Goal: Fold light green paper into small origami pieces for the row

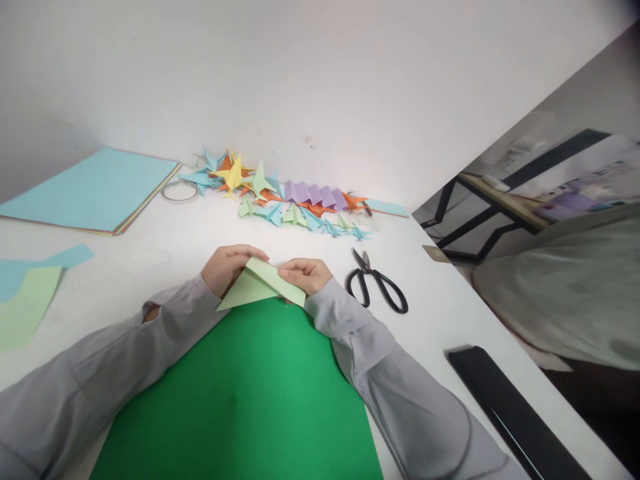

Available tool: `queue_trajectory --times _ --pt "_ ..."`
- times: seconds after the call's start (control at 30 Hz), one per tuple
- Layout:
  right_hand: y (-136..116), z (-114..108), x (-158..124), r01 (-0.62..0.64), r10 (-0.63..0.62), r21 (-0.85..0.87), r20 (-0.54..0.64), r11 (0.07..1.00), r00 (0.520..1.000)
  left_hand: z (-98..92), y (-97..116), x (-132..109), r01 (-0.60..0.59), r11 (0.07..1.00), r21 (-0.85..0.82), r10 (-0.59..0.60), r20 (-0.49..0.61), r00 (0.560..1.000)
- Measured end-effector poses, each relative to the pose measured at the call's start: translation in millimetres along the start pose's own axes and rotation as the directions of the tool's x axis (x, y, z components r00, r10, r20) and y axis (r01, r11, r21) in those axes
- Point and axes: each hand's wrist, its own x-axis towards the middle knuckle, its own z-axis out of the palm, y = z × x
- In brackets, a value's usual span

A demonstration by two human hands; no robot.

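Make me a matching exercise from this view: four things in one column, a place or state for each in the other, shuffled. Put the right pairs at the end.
Things
1. Scissors
2. Partly folded pale green paper
3. Purple paper
4. Paper stack

Places or states
A. In zigzag folds, beside small folded paper figures
B. Lying slightly open on the white table
C. Flat, toward the left, with light blue on top
D. Held by the left hand and right hand

Right pairs: 1-B, 2-D, 3-A, 4-C
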Motion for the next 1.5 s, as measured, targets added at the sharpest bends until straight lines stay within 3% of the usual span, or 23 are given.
queue_trajectory --times 0.1,0.2,0.3,0.57,0.7,0.93,1.07,1.3,1.5 --pt "3 1 0 0.051 -0.051 -0.012 -0.037 0.999 0.998 1.4 1 -1 0.055 0.994 -0.096 -0.055 0.002 0.998" --pt "5 2 1 0.085 -0.088 -0.092 -0.031 0.992 0.996 -0.5 -4 1 -0.022 0.989 0.146 0.025 -0.022 0.999" --pt "7 2 2 0.092 -0.094 -0.177 0.001 0.98 0.996 -3.8 -10 3 -0.127 0.925 0.358 0.118 0.048 0.992" --pt "10 7 0 0.193 -0.176 -0.37 0.079 0.909 0.981 -3.5 -10 5 -0.225 0.857 0.464 0.199 0.105 0.974" --pt "9 7 1 0.188 -0.15 -0.347 0.133 0.919 0.98 -1.8 -10 5 -0.293 0.854 0.43 0.267 0.123 0.956" --pt "1 4 5 0.03 -0.008 -0.166 0.131 0.986 0.991 -4.1 -12 4 -0.174 0.914 0.366 0.203 -0.042 0.978" --pt "-3 2 4 -0.044 0.05 -0.05 0.116 0.998 0.992 -9.4 -13 8 -0.172 0.937 0.303 0.22 -0.131 0.967" --pt "-5 -2 4 -0.005 -0.007 0.116 0.107 0.993 0.994 -13.0 -11 13 -0.202 0.954 0.221 0.251 -0.223 0.942" --pt "-6 -4 4 0.014 -0.026 0.151 0.076 0.989 0.997 -9.9 -8 10 -0.122 0.992 0.042 0.128 -0.208 0.97"
